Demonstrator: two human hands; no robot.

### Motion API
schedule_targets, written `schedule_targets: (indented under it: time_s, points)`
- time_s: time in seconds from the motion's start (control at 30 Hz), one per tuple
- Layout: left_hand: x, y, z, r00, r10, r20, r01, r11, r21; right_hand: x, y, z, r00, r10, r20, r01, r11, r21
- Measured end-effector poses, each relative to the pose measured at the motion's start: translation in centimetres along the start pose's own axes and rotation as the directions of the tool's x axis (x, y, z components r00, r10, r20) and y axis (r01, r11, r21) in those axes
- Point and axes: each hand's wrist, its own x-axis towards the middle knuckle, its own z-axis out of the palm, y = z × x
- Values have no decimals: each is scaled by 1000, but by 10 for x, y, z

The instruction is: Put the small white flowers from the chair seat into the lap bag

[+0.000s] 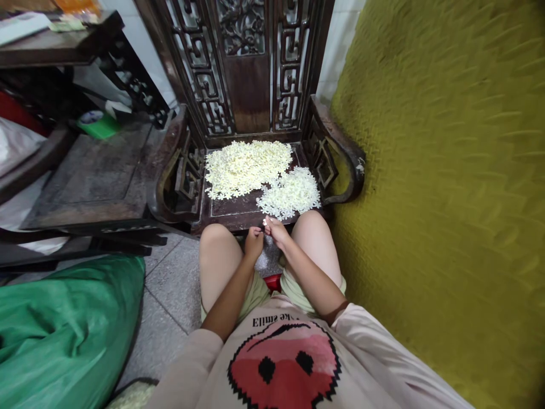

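Observation:
My right hand (pixel 279 231) is closed just past the front edge of the seat, between the knees. A small white flower (pixel 264 222) is pinched at its fingertips. Close beside it my left hand (pixel 254 243) is curled shut, its fingertips almost meeting the right hand's; what they hold is too small to make out. Ahead, on the seat of a dark carved wooden chair (pixel 232 207), lie two heaps of small blossoms. The larger cream-yellow heap of flowers (pixel 247 167) is at the back left, and a whiter heap of flowers (pixel 292 193) is at the front right.
Curved armrests (pixel 174 170) flank the seat. To the left is another dark wooden chair (pixel 97 182) bearing a roll of green tape (pixel 100 124). A green sack (pixel 72 324) rests on the tiled floor (pixel 166 307). A yellow-green textured sheet (pixel 434 187) stands along the right.

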Motion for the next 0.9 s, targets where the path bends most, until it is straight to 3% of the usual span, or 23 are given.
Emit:
schedule_targets:
  time_s: [0.1,0.27,0.37,0.47,0.53,0.6,0.73,0.9]
  points:
    - [1,-1,2,1000,2,-2,-2,1000,8,2,0,-2,994,56,-93,-55,998,13]
    - [1,-1,1,1000,0,14,0,1000,-31,2,-3,-3,966,202,159,-211,977,40]
    - [0,0,-1,1000,3,-10,-4,999,-45,-1,-3,0,972,106,207,-119,992,48]
    - [0,1,-2,999,4,-40,-6,999,-32,-3,-3,2,995,-1,97,-2,1000,28]
    - [-1,3,-2,999,12,-48,-14,999,-29,-3,-3,3,999,-4,31,4,1000,4]
    - [-1,5,-1,999,23,-47,-26,997,-67,-4,-4,2,995,60,73,-59,998,-10]
    - [0,10,-6,994,68,-82,-84,972,-218,-5,-3,1,944,222,244,-216,975,-53]
    - [1,13,-14,984,51,-171,-95,960,-263,-5,3,2,967,81,243,-64,995,-77]
